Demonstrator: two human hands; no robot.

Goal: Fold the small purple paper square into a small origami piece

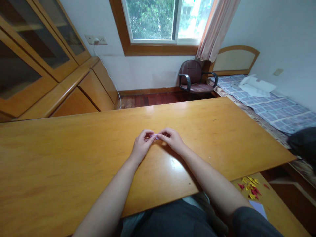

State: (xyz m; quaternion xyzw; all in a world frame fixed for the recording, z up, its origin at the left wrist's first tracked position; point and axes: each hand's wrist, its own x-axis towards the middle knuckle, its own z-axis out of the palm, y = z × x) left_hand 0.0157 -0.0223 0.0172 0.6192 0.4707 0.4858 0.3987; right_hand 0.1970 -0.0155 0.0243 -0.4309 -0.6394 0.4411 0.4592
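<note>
A small piece of pale purple paper point(156, 137) is pinched between my two hands, just above the wooden desk point(81, 158). My left hand point(143, 141) grips its left end with thumb and forefinger. On the other side, my right hand point(172, 139) closes thumb and fingers on its right end. Most of the paper is hidden by the fingertips, so its folded shape cannot be made out.
Lower right, a side surface point(278, 210) bears several red and yellow folded paper pieces point(252, 187) and a lilac paper sheet point(258, 208). Beyond the desk stand a brown armchair point(192, 75), a bed point(269, 102) and a glass-door cabinet point(61, 74).
</note>
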